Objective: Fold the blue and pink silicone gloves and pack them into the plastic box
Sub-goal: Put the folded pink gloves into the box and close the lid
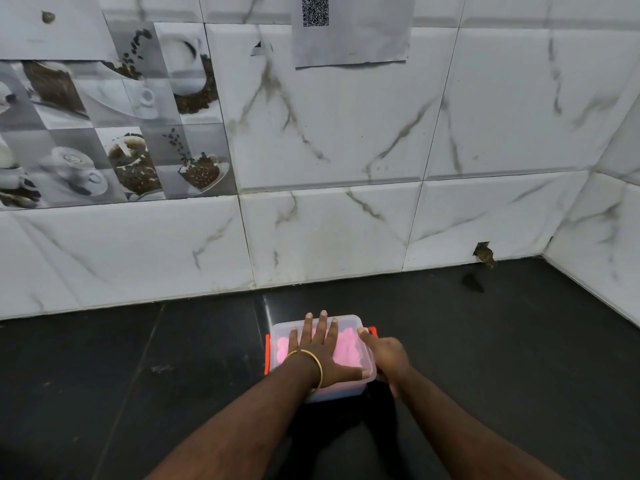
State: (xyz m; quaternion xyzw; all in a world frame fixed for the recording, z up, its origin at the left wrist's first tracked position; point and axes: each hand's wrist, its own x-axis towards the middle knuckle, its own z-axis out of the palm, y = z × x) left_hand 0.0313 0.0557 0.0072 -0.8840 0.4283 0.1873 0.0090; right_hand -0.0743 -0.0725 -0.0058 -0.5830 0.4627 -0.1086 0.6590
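Observation:
A clear plastic box [349, 321] with orange side clips stands on the dark counter, its translucent lid on top. A pink silicone glove [346, 344] shows through the lid; no blue glove is visible. My left hand [320, 348], with a gold bangle at the wrist, lies flat on the lid, fingers spread. My right hand [384, 355] is at the box's right side, fingers on the orange right clip [372, 330] and the lid's edge. The orange left clip [267, 351] hangs at the left side.
The dark counter [138, 375] runs to a white marble-tiled wall [346, 220] close behind the box and a side wall at the right. A small chipped hole [484, 252] sits at the wall's base. A paper with a QR code [349, 29] hangs above.

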